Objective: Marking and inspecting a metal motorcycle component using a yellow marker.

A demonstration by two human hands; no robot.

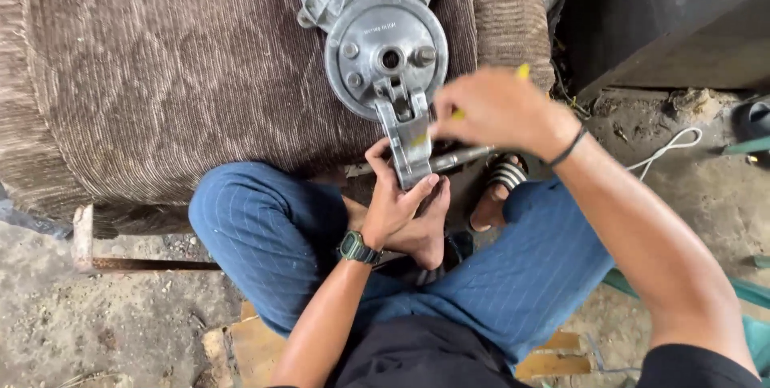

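My left hand (395, 199), low centre of the frame, wraps its grip shut around the bracket arm (407, 143) of the grey metal housing (377, 27), which rests on the brown cushion (176, 75) at upper centre. Right of it, my right hand (497, 107) pinches a yellow-handled screwdriver (461, 155).
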